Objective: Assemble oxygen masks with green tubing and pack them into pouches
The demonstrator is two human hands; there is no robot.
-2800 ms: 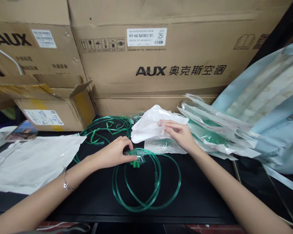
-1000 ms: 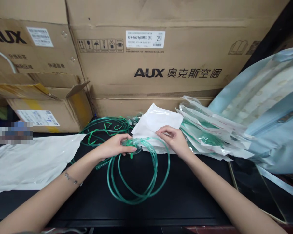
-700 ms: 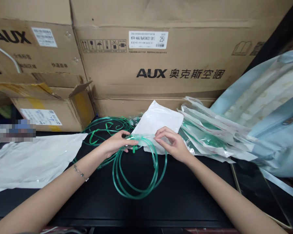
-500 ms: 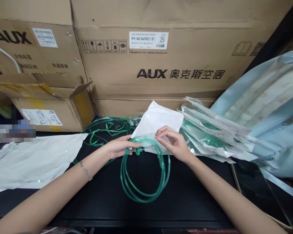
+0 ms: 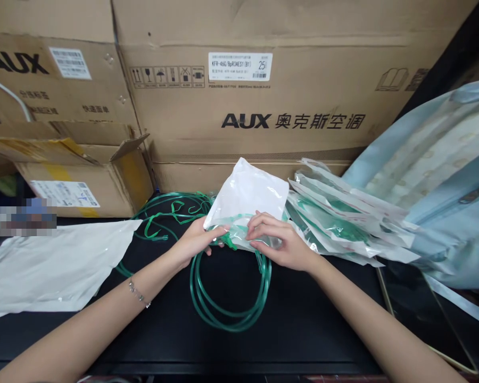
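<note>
A coil of green tubing lies on the black table, its upper end and clear mask part sitting in the mouth of a white pouch. My left hand is closed on the mask end of the tubing at the pouch mouth. My right hand grips the pouch's lower edge, fingers curled over the clear film. The pouch stands tilted up and away from me.
A pile of sealed pouches leans at the right against a pale blue bag. More green tubing lies behind my left hand. An empty white wrapper lies left. Cardboard boxes wall the back.
The tubing's mask end has gone from the table into the pouch mouth. The coil has drawn in narrower. My right hand has tipped the pouch upright.
</note>
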